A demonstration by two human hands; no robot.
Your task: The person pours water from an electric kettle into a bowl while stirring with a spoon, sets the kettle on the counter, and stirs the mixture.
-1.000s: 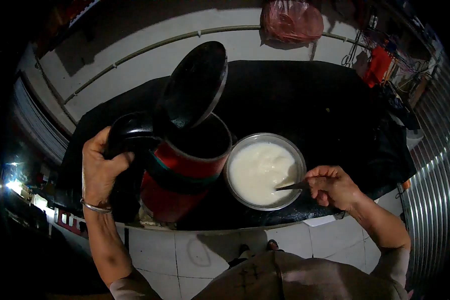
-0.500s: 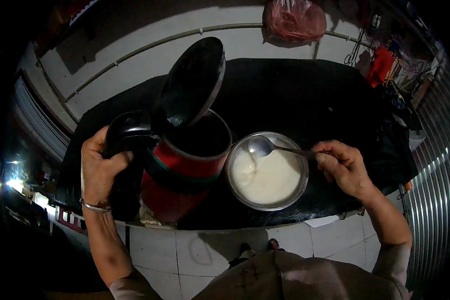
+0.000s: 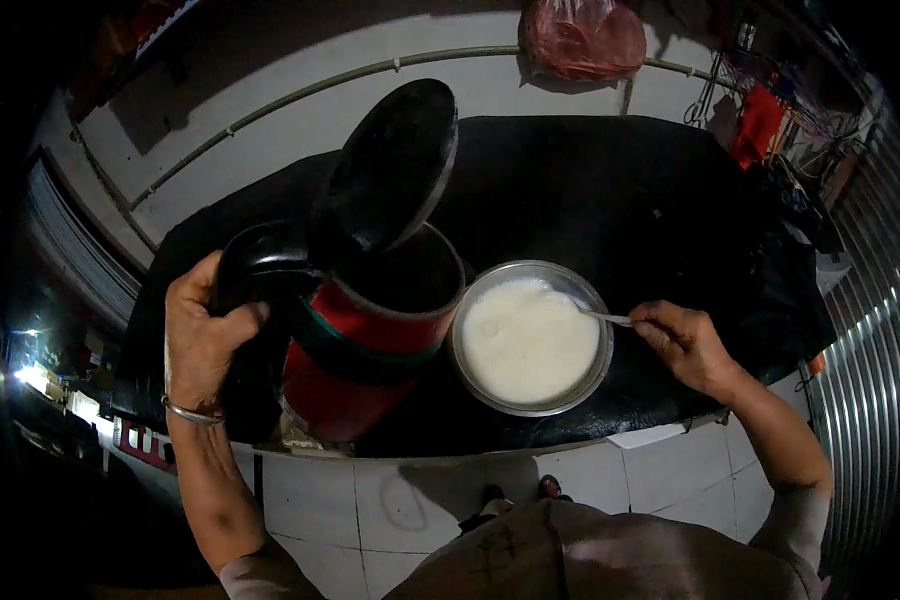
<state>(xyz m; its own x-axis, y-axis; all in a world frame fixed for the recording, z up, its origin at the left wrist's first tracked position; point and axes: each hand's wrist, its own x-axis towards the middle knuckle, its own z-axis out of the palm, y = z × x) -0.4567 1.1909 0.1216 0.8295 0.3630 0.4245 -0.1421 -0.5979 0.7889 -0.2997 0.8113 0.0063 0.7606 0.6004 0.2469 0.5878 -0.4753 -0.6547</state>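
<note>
My left hand (image 3: pixel 208 335) is wrapped round the black handle (image 3: pixel 262 262) of a red and black jug (image 3: pixel 355 385). The jug's round black lid (image 3: pixel 390 165) is tipped up, and its dark inside cannot be made out. Just right of the jug stands a round metal bowl (image 3: pixel 535 407), holding a milky white liquid (image 3: pixel 530 340). My right hand (image 3: pixel 685 345) pinches the handle of a metal spoon (image 3: pixel 606 317) at the bowl's right rim. The spoon's head is hidden in the liquid.
A black covering (image 3: pixel 570 190) lies over the table under both vessels. A red plastic bag (image 3: pixel 582 40) hangs on the wall behind, along which a pipe (image 3: pixel 300 95) runs. Red cloth (image 3: pixel 758 125) and cords hang at the back right, with corrugated metal (image 3: pixel 875 380) farther right.
The spoon's head, visible above the liquid before, has sunk into it. My right hand has shifted slightly down and right. My left hand still holds the jug in nearly the same place.
</note>
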